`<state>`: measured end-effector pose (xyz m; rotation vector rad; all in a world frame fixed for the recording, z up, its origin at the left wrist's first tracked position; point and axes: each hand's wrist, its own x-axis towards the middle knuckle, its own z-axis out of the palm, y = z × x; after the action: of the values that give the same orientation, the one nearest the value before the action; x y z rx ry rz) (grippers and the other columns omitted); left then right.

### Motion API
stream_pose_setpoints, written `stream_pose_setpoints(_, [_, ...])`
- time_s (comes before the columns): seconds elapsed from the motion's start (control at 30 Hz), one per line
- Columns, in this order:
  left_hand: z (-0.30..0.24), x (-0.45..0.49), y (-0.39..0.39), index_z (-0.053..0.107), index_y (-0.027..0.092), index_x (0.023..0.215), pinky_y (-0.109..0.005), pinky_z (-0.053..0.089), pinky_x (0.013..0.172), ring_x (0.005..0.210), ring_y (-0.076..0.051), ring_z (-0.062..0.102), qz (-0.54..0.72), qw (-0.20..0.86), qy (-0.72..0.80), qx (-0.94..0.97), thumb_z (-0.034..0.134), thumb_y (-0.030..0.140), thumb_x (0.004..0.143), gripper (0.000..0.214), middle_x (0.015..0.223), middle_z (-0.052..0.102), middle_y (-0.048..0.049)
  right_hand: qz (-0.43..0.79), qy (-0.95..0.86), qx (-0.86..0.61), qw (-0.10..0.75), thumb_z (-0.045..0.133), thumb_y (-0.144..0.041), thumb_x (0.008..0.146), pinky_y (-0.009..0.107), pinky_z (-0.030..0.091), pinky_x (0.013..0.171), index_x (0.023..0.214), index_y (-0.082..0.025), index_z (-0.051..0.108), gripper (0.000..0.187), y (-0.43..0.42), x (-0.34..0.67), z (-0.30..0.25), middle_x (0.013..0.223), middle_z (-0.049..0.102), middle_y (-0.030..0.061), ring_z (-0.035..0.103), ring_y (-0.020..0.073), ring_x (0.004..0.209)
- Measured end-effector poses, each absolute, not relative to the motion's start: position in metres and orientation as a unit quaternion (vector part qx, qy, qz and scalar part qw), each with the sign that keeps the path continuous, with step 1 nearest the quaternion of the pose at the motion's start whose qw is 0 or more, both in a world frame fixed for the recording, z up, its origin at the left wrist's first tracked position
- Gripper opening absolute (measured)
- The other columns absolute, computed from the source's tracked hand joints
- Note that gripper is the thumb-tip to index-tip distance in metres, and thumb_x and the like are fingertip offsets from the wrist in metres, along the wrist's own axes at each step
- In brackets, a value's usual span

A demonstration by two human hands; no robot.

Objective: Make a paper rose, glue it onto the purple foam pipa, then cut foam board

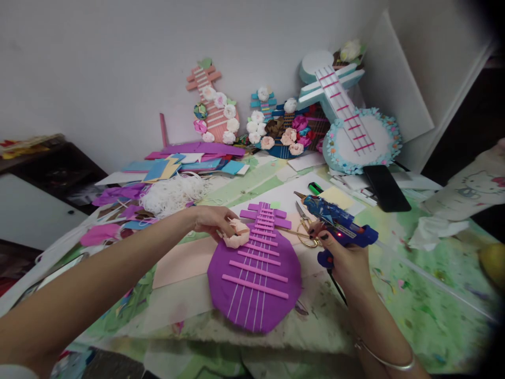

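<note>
A purple craft lute (221,284) with pink bars and white strings lies flat near the table's front edge. My left hand (215,221) has its fingers closed on a pale peach paper flower (236,235), at the upper left edge of the lute's body. In my right hand (345,258) is a blue glue gun (335,218), its nozzle pointing up and left, with a red light glowing on its side. Gold-handled scissors (303,223) lie between the glue gun and the lute's neck. Under the lute are peach and whitish sheets (183,263).
Finished craft lutes with paper flowers lean on the wall, including a pink one (221,116) and a large light-blue one (347,121). White string (173,195) and foam scraps (158,168) pile up at left. A phone (386,188) and green marker (315,188) lie at right.
</note>
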<state>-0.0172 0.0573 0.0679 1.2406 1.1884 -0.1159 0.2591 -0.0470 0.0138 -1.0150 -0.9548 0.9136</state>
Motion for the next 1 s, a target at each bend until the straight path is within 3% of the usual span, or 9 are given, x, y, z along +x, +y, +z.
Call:
stream_pose_setpoints(0.17, [0.061,-0.013,0.057,0.062,0.014,0.098,-0.030,0.055,0.066,0.081,-0.021,0.064,-0.060,0.640,0.524,0.558,0.073,0.021,0.053,0.046,0.089,0.067,-0.0061,0.413,-0.421,-0.450,0.671,0.078,-0.036,0.066,0.025,0.052,0.055,0.071,-0.016,0.066,0.024,-0.048,0.259,0.014,0.071,0.066,0.0034,0.061,0.0148,0.066])
stream_pose_setpoints(0.3, [0.059,-0.011,0.055,0.061,0.015,0.093,-0.025,0.052,0.059,0.076,-0.018,0.062,-0.049,0.620,0.535,0.572,0.070,0.020,0.053,0.042,0.084,0.065,-0.0034,0.426,-0.414,-0.465,0.656,0.077,-0.037,0.067,0.018,0.040,0.040,0.076,-0.016,0.066,0.025,-0.050,0.260,0.013,0.070,0.065,0.0028,0.054,0.0099,0.053])
stream_pose_setpoints(0.43, [0.061,-0.007,0.051,0.059,0.015,0.081,-0.024,0.049,0.056,0.068,-0.017,0.061,-0.052,0.607,0.538,0.583,0.071,0.022,0.052,0.032,0.074,0.064,-0.0024,0.419,-0.416,-0.478,0.650,0.076,-0.038,0.067,0.016,0.033,0.035,0.077,-0.016,0.066,0.026,-0.051,0.260,0.013,0.070,0.064,0.0030,0.051,0.0083,0.050])
stream_pose_setpoints(0.6, [0.063,-0.002,0.043,0.056,0.016,0.073,-0.024,0.045,0.052,0.059,-0.016,0.058,-0.008,0.598,0.527,0.604,0.068,0.020,0.051,0.025,0.062,0.060,-0.0006,0.415,-0.416,-0.478,0.653,0.077,-0.037,0.067,0.018,0.036,0.037,0.076,-0.016,0.067,0.025,-0.050,0.259,0.014,0.067,0.064,0.0019,0.050,0.0083,0.048])
stream_pose_setpoints(0.77, [0.060,-0.003,0.022,0.053,0.017,0.084,-0.023,0.042,0.053,0.060,-0.014,0.055,0.072,0.557,0.533,0.633,0.062,0.016,0.052,0.033,0.064,0.059,0.0027,0.406,-0.436,-0.489,0.637,0.075,-0.039,0.068,0.021,0.043,0.041,0.075,-0.017,0.067,0.024,-0.056,0.258,0.010,0.068,0.067,0.0029,0.056,0.0114,0.051])
stream_pose_setpoints(0.9, [0.064,-0.009,-0.004,0.048,0.019,0.093,-0.021,0.039,0.050,0.056,-0.012,0.051,0.122,0.546,0.523,0.644,0.057,0.014,0.055,0.040,0.063,0.057,0.0057,0.392,-0.506,-0.502,0.582,0.076,-0.039,0.068,0.026,0.052,0.051,0.075,-0.017,0.067,0.024,-0.072,0.256,0.009,0.071,0.070,0.0056,0.063,0.0172,0.059])
stream_pose_setpoints(1.0, [0.074,-0.015,-0.028,0.050,0.020,0.098,-0.019,0.040,0.050,0.064,-0.013,0.055,0.173,0.468,0.543,0.675,0.060,0.014,0.055,0.045,0.076,0.059,0.0038,0.350,-0.627,-0.465,0.519,0.075,-0.037,0.071,0.025,0.052,0.053,0.076,-0.019,0.066,0.021,-0.087,0.252,0.021,0.070,0.069,0.0040,0.063,0.0171,0.060])
